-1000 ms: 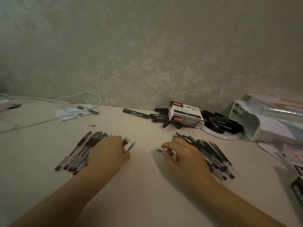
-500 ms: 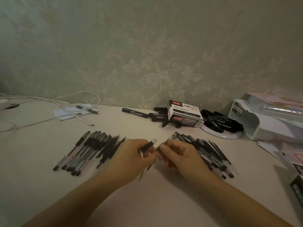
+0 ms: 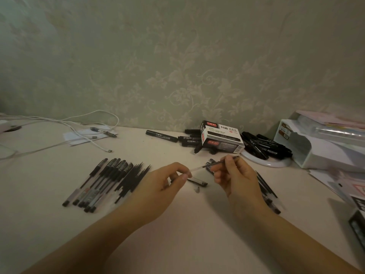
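Two bare forearms reach in from the bottom edge over a smooth, pale table [image 3: 187, 230]. They meet near the middle, where both hands hold a thin pen refill [image 3: 209, 166] just above the tabletop. The left hand [image 3: 167, 186] is curled palm down, with thumb and forefinger pinching the refill's clear end. The right hand [image 3: 237, 175] is raised a little higher, and its fingertips are closed on the dark, far part. The refill slants up to the right and its fine tip pokes out past the right fingers. A short dark pen part [image 3: 198, 181] juts from under the left fingers; whether it is gripped cannot be told. To the left lies a neat row of slim black and clear pens [image 3: 102, 180], and a looser pile of pens [image 3: 266, 191] lies behind the right hand. Further back are a printed cardboard box [image 3: 222, 139], thick black markers [image 3: 262, 145] and a white cable [image 3: 94, 142].
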A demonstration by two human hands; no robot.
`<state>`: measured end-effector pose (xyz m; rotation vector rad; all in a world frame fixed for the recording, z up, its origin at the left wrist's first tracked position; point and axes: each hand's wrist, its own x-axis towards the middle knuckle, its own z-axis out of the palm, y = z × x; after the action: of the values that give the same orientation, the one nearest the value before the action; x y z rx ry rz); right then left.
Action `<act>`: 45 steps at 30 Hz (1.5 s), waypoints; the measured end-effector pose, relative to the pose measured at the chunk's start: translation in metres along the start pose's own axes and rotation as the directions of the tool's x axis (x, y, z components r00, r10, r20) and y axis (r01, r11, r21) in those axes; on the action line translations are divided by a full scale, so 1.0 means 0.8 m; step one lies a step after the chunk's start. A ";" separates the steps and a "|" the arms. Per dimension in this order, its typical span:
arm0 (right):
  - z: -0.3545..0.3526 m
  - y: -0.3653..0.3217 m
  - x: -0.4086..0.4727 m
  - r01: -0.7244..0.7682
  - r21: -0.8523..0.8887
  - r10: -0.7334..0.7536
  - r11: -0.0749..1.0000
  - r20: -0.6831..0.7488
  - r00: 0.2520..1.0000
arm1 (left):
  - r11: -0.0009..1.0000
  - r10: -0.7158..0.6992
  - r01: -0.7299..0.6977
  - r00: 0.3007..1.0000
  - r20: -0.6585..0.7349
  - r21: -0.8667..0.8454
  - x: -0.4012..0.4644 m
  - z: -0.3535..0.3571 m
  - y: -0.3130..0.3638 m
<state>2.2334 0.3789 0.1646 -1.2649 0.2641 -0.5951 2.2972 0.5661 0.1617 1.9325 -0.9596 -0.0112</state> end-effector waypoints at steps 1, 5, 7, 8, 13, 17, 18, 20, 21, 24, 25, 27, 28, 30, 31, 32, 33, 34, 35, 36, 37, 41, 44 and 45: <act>0.000 0.001 0.000 -0.003 0.001 0.003 1.000 0.000 1.000 | 1.000 -0.002 0.001 1.000 -0.004 -0.015 0.000 0.000 0.000; -0.001 0.003 0.001 0.005 -0.014 -0.004 1.000 0.013 1.000 | 0.999 -0.016 0.016 1.000 0.002 -0.033 0.000 -0.001 0.001; -0.002 0.004 0.001 0.023 -0.041 -0.022 0.999 0.021 1.000 | 0.999 -0.024 0.025 1.000 0.007 -0.029 0.000 -0.002 0.001; -0.002 0.005 0.002 0.032 -0.056 -0.030 0.998 0.024 0.999 | 0.999 -0.031 0.031 0.999 0.011 -0.022 0.000 -0.002 0.001; -0.005 0.008 0.007 0.032 -0.102 -0.026 0.994 0.058 0.998 | 0.999 -0.036 0.036 0.999 0.027 -0.020 -0.001 -0.002 0.004; -0.004 0.006 0.004 0.036 -0.113 -0.022 0.993 0.127 0.992 | 0.999 -0.033 0.032 0.999 0.035 0.016 -0.003 0.000 0.004; -0.002 0.006 0.001 0.042 -0.131 -0.020 0.990 0.163 0.986 | 0.999 -0.033 0.033 0.999 0.034 0.005 -0.003 0.000 0.004; 0.003 0.008 -0.007 0.071 -0.235 -0.011 0.970 0.247 0.969 | 1.000 -0.027 0.027 0.999 0.036 -0.002 -0.003 0.001 0.004; 0.005 0.009 -0.011 0.104 -0.313 -0.006 0.944 0.298 0.955 | 1.000 -0.020 0.020 0.999 0.034 -0.002 -0.003 0.001 0.005; 0.008 0.011 -0.020 0.245 -0.504 -0.012 0.828 0.422 0.907 | 1.000 -0.019 0.019 1.000 0.025 -0.016 -0.001 -0.001 0.004; 0.007 0.012 -0.020 0.283 -0.556 -0.027 0.782 0.422 0.906 | 1.000 -0.026 0.026 0.999 0.021 -0.013 0.000 -0.001 0.004; 0.004 0.014 -0.018 0.377 -0.688 -0.096 0.620 0.410 0.907 | 0.999 -0.036 0.036 0.999 0.010 0.009 0.001 -0.002 0.001; 0.002 0.014 -0.017 0.422 -0.742 -0.126 0.521 0.422 0.898 | 0.999 -0.038 0.038 0.999 0.005 0.015 0.001 -0.002 0.000; -0.001 0.016 -0.016 0.472 -0.783 -0.136 0.406 0.459 0.878 | 0.999 -0.043 0.043 0.999 0.000 0.003 0.001 -0.002 -0.002; -0.002 0.018 -0.015 0.486 -0.785 -0.129 0.383 0.476 0.870 | 0.999 -0.044 0.044 0.999 0.002 -0.006 0.001 -0.002 -0.002; -0.004 0.020 -0.015 0.500 -0.785 -0.125 0.365 0.491 0.862 | 0.999 -0.044 0.044 0.999 0.006 -0.008 0.001 -0.002 -0.002; -0.004 0.021 -0.014 0.514 -0.783 -0.124 0.350 0.505 0.854 | 0.999 -0.040 0.040 0.999 0.011 -0.003 0.000 -0.002 -0.002; -0.004 0.022 -0.014 0.523 -0.781 -0.124 0.342 0.514 0.849 | 0.999 -0.034 0.034 0.999 0.015 0.004 -0.001 -0.002 -0.002; -0.004 0.022 -0.014 0.524 -0.778 -0.129 0.347 0.514 0.848 | 0.999 -0.029 0.028 0.999 0.017 0.015 -0.001 -0.002 -0.002; -0.004 0.022 -0.014 0.513 -0.770 -0.138 0.378 0.501 0.854 | 0.999 -0.023 0.023 1.000 0.021 0.030 -0.001 -0.002 -0.003; -0.004 0.022 -0.014 0.482 -0.755 -0.148 0.445 0.469 0.871 | 0.999 -0.018 0.017 0.999 0.027 0.049 -0.001 -0.003 -0.003; -0.003 0.015 -0.011 0.291 -0.533 -0.112 0.794 0.343 0.933 | 0.993 -0.005 -0.002 0.998 0.061 0.115 -0.002 -0.003 -0.003; 0.000 0.014 -0.012 0.244 -0.438 -0.076 0.865 0.367 0.927 | 0.994 0.002 -0.013 0.995 0.096 0.113 -0.004 -0.002 -0.002; 0.000 0.015 -0.012 0.241 -0.439 -0.060 0.866 0.387 0.920 | 0.994 0.006 -0.016 0.994 0.105 0.104 -0.004 -0.002 -0.002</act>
<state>2.2287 0.3868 0.1519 -1.8660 -0.0058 -0.4278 2.2962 0.5699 0.1602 2.0391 -1.0583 -0.0571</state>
